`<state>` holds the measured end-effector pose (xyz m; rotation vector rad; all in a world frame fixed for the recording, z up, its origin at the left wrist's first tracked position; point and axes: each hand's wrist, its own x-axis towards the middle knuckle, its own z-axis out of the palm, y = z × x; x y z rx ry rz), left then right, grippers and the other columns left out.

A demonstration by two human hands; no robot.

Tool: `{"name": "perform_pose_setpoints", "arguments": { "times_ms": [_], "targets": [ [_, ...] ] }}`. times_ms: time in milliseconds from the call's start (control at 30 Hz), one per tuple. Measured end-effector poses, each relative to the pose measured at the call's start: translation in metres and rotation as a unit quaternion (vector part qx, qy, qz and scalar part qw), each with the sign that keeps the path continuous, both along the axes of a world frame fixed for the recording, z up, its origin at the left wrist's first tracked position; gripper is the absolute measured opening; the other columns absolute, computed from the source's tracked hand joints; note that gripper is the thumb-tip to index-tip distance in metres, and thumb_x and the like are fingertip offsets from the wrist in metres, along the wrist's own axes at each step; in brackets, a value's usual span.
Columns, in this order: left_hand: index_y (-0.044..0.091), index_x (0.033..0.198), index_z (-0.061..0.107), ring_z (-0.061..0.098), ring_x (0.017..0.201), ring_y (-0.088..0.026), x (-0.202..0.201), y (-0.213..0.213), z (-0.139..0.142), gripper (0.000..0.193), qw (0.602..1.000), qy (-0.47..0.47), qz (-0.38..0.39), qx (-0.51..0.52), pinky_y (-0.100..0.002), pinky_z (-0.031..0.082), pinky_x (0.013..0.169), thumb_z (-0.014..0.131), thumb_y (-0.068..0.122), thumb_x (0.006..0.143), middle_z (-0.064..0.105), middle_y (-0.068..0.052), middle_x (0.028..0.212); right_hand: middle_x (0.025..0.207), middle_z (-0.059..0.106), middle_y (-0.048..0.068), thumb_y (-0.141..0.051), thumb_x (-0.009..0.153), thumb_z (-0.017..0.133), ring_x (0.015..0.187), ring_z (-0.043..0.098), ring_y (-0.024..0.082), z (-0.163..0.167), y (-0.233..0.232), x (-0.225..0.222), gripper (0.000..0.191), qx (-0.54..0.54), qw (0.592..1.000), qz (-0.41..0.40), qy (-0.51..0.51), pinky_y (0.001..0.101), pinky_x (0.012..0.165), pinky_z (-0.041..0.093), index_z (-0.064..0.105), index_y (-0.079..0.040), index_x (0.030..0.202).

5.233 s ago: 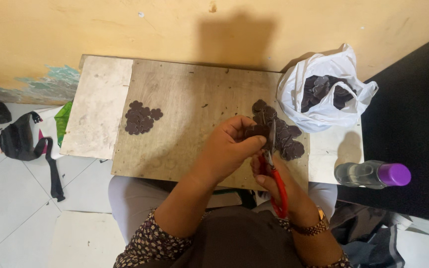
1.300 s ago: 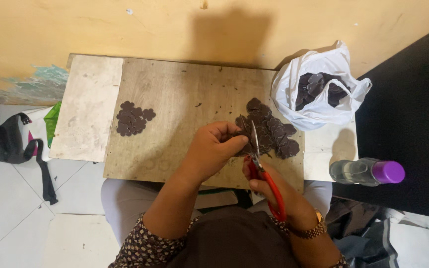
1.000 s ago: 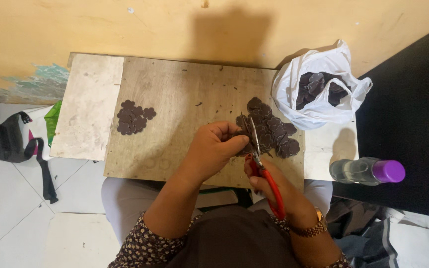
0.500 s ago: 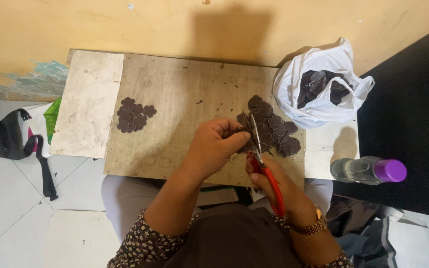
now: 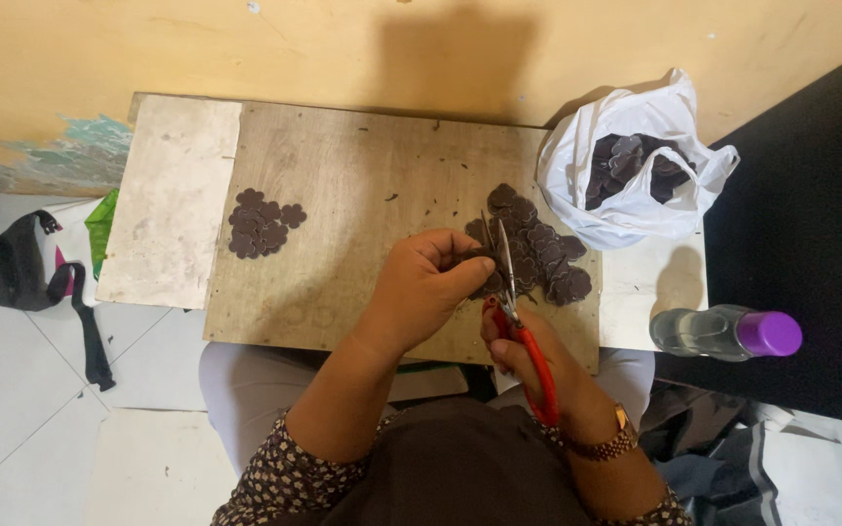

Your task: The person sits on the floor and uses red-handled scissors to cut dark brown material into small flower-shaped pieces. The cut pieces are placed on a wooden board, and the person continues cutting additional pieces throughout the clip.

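Scissors point(image 5: 523, 321) in R hand point(image 5: 528, 356) grip, L hand point(image 5: 421, 292) pinching dark cutout point(image 5: 479, 261)

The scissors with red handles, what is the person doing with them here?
A seated person works at a wooden board on their lap. The right hand holds red-handled scissors, blades pointing away, at a dark brown flower-shaped piece pinched in the left hand. Just beyond the hands lies a large pile of such pieces; a smaller pile sits to the left. A white plastic bag holds more, and a purple-capped bottle lies at the right.
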<state>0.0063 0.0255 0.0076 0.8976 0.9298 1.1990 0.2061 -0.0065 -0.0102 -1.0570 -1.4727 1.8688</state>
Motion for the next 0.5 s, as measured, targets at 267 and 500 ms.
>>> {"name": "perform_pose_setpoints", "arguments": {
  "times_ms": [267,500],
  "targets": [
    [-0.001,0.092,0.071,0.067,0.071,-0.006,-0.008,0.001,0.01,0.008,0.998,0.056,-0.019,-0.034,-0.021,0.056,0.064,0.07,0.007,0.089,0.073,-0.004,0.082,0.072,0.049,0.0,-0.017,0.091,0.059,0.065,0.047,0.011,-0.003,0.002,0.008,0.012,0.005,1.0,0.018,-0.012,0.0268,0.058,0.042,0.054,-0.006,0.09],
    [-0.001,0.092,0.073,0.06,0.067,-0.005,-0.017,0.002,0.013,0.009,0.993,0.101,-0.041,-0.035,-0.021,0.049,0.059,0.072,0.007,0.088,0.07,-0.001,0.077,0.072,0.048,-0.002,-0.022,0.096,0.06,0.066,0.045,0.01,-0.002,0.005,0.013,0.019,0.067,0.996,0.051,-0.026,0.0262,0.057,0.04,0.052,-0.008,0.087]
  ]
}}
